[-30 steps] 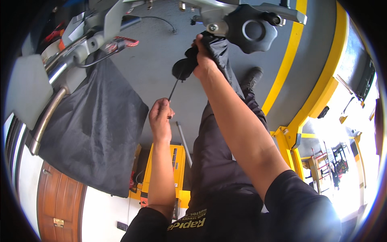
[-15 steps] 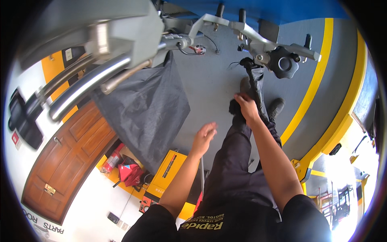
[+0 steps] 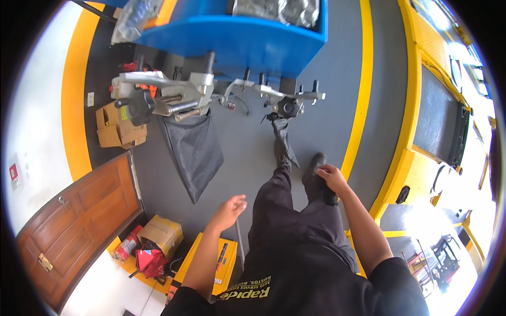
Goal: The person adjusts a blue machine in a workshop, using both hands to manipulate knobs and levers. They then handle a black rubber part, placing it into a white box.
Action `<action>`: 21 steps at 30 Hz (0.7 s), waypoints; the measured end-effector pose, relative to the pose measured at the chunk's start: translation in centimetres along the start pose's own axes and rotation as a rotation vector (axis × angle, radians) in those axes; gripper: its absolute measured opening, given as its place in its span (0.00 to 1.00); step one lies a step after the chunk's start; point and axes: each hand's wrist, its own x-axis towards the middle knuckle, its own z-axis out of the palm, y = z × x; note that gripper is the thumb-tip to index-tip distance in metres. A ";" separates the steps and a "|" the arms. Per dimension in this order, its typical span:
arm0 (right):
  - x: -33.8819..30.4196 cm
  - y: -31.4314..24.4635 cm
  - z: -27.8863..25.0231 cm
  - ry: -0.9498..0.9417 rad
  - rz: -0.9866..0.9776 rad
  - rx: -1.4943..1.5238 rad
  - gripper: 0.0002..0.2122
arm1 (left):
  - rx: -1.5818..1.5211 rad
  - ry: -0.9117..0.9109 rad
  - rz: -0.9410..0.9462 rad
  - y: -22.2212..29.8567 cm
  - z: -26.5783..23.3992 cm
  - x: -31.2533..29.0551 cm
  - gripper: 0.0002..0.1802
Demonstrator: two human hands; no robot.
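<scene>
My right hand [image 3: 332, 180] is in front of my right leg, its fingers curled on a small dark bundle [image 3: 330, 198] whose kind I cannot make out. My left hand [image 3: 230, 211] hangs in the air above the floor, holding nothing, its fingers loosely apart. Ahead are two metal wheel clamps with black knobs: one at the left [image 3: 190, 87] and one at the middle [image 3: 290, 100]. A wide black cloth [image 3: 194, 152] hangs below the left clamp. A narrower black cloth [image 3: 283, 138] hangs from the other, close to my foot.
A blue cabinet [image 3: 253, 45] stands behind the clamps. At the left are a cardboard box [image 3: 113, 124], a wooden door [image 3: 87, 221], a fire extinguisher [image 3: 126, 245] and a yellow case [image 3: 205, 263]. Yellow lift framing [image 3: 392, 174] runs along the right side, past a painted floor line [image 3: 363, 89].
The view has moved back from the clamps, which now look smaller and farther off. My right hand has left the narrow black cloth's side, with the dark bundle still at it. My left hand stays open.
</scene>
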 end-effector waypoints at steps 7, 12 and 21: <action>-4.0 7.8 -10.9 0.151 0.051 0.043 0.18 | 0.338 1.134 0.376 27.8 -10.8 -4.9 0.33; -3.9 12.2 -15.7 0.097 -0.008 -0.040 0.17 | 0.472 0.820 -0.277 34.7 -17.2 0.4 0.43; -2.7 5.7 -22.3 0.044 -0.294 -0.268 0.19 | 1.037 0.697 0.403 29.3 -18.8 -0.5 0.36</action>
